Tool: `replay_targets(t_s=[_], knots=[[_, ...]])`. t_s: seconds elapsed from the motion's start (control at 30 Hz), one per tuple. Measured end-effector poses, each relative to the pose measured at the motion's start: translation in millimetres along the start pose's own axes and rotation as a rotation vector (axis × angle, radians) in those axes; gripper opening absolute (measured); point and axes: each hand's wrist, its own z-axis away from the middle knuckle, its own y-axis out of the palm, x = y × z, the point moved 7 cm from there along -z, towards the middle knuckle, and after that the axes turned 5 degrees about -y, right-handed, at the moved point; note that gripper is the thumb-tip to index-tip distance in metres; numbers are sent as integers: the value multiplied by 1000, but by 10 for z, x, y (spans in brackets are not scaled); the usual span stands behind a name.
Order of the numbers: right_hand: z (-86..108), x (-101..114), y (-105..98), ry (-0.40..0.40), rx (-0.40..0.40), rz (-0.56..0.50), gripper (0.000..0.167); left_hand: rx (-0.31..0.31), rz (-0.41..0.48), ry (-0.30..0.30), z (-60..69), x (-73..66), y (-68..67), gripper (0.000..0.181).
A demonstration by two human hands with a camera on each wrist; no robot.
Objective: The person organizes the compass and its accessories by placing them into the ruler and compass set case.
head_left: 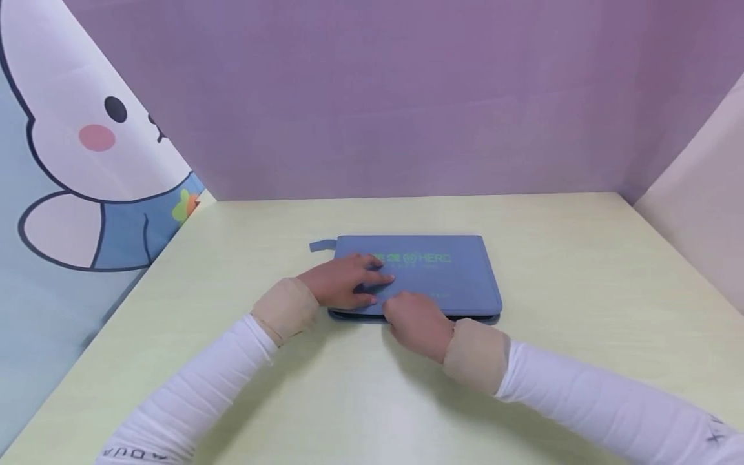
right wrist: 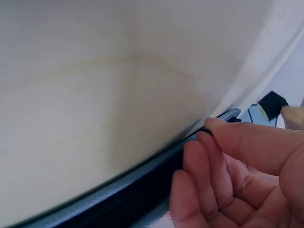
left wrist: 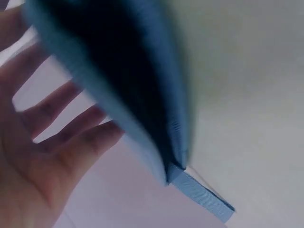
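A blue zippered case [head_left: 447,278] with green lettering lies flat on the table, a short fabric strap [head_left: 323,245] sticking out at its far left corner. My left hand [head_left: 345,281] rests on the left part of its cover, fingers spread. At the near edge, my right hand [head_left: 418,326] pinches a small dark zipper pull [right wrist: 206,130] between thumb and forefinger; most of the pull is hidden. The left wrist view shows a dark gap along the case's side [left wrist: 176,114], ending by the strap [left wrist: 202,195]. What lies inside cannot be seen.
The pale table [head_left: 261,226] stretches around the case on all sides. Behind it stands a purple backdrop [head_left: 407,103]. On the left hangs a cloth with a cartoon figure [head_left: 87,168], and a pale panel [head_left: 703,194] rises at the right.
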Motion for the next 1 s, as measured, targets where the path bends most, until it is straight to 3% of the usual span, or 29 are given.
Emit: replay_targets(t_s=[0.2, 0.43, 0.6, 0.83, 1.0], knots=[[-28, 10, 23, 51, 18, 20, 13, -55, 101, -10, -87, 197, -161, 32], [-31, 47, 51, 68, 14, 91, 16, -28, 81, -200, -295, 622, -151, 41], [-34, 78, 36, 84, 3, 84, 15, -4, 114, -295, -340, 855, -100, 41], [-16, 31, 27, 78, 12, 68, 14, -15, 137, -305, -305, 886, -129, 39], [51, -148, -25, 88, 20, 4, 14, -46, 110, -338, -215, 849, -186, 38]])
